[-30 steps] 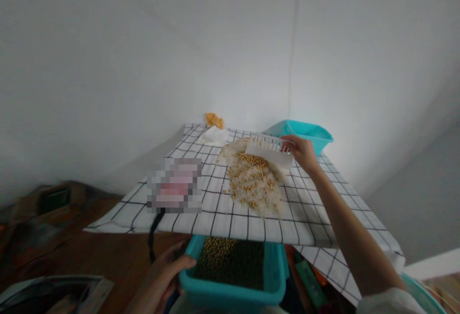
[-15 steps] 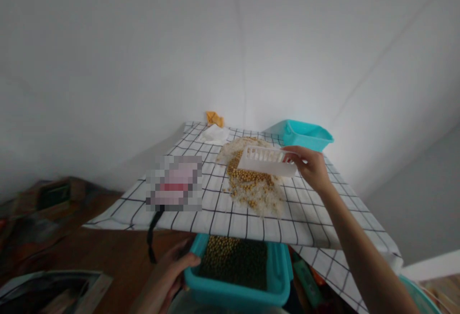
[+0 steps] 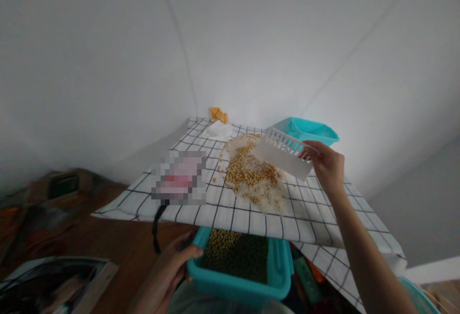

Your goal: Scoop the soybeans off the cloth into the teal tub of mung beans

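My right hand [image 3: 326,164] grips one end of a white slotted plastic basket [image 3: 282,157], holding it tilted above the table. Below and left of the basket lies a spread pile of yellow soybeans [image 3: 244,174] mixed with pale, rice-like grains [image 3: 268,199]. My left hand [image 3: 181,259] is closed on the left rim of a turquoise tub [image 3: 239,280] at the table's front edge. Inside that tub are yellowish beans [image 3: 224,244] and dark green beans [image 3: 247,261]; part of them sits under the cloth's edge.
A second turquoise tub [image 3: 314,133] stands at the back right of the checked tablecloth [image 3: 215,213]. White paper [image 3: 218,130] and an orange cloth [image 3: 219,114] lie at the back left. A blurred-out pinkish object [image 3: 179,177] with a black strap rests at the left.
My right hand has moved right with the basket, which now tilts down toward its right end. More of the soybean pile shows. My left hand still holds the tub, and the view has shifted slightly.
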A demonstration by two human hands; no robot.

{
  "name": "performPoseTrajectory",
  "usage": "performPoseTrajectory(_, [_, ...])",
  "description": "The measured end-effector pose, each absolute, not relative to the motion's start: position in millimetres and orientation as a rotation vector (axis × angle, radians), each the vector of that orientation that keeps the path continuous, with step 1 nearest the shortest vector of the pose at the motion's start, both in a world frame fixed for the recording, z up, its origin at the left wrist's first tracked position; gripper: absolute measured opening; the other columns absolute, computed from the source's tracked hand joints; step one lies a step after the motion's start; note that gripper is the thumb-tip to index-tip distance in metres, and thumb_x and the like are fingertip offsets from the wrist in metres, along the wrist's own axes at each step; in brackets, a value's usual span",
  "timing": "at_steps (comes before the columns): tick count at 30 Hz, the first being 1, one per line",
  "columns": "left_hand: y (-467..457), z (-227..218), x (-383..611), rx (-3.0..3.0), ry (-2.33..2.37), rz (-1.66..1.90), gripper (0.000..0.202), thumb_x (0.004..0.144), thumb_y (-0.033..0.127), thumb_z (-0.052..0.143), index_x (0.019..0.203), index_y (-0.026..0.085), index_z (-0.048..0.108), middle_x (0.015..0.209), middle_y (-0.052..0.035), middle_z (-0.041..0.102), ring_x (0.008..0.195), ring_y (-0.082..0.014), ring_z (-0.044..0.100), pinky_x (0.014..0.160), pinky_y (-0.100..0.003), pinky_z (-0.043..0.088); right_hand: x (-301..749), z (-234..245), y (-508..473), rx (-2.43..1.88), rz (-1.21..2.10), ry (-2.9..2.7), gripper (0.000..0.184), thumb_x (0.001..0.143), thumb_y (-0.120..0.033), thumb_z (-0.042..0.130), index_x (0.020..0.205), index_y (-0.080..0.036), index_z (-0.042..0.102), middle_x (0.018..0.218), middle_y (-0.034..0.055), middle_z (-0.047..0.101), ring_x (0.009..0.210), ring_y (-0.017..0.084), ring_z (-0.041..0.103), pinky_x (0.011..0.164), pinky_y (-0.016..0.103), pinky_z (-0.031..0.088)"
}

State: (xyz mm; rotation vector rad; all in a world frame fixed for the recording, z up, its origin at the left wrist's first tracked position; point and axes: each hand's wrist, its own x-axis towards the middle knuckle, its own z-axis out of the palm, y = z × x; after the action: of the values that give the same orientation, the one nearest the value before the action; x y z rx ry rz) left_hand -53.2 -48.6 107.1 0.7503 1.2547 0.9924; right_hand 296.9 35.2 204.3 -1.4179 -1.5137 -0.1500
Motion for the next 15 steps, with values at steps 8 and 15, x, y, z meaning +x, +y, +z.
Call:
performPoseTrajectory(8, [-50,99,-58,0.836,1.342,0.971,0.018,0.061,0.040,0.072,0.074,0.027,0.072,0.085,-0.0090,0.072,0.076,-0.0277,0.066,0.061,-0.032,0.055,344,189,-28,-1.830,-0.508,-1.115,0.034,0.086,-0.038,0.052,0.103,-0.019,0.074,0.072,0.0077,0.074,0.068,0.024,0.070,0.065,0.033,0.049])
performPoseTrajectory(15, [-51,96,-56,0.927,1.320,0.987,0.012,0.058,0.033,0.073,0.069,0.028,0.072,0.089,-0.0085,0.072,0.088,-0.0296,0.067,0.068,-0.031,0.056,355,169,-70,-2.113,-0.310,-1.096,0.046,0.081,-0.049,0.051,0.110,-0.018,0.069,0.072,0.0091,0.075,0.063,0.028,0.070,0.062,0.036,0.048])
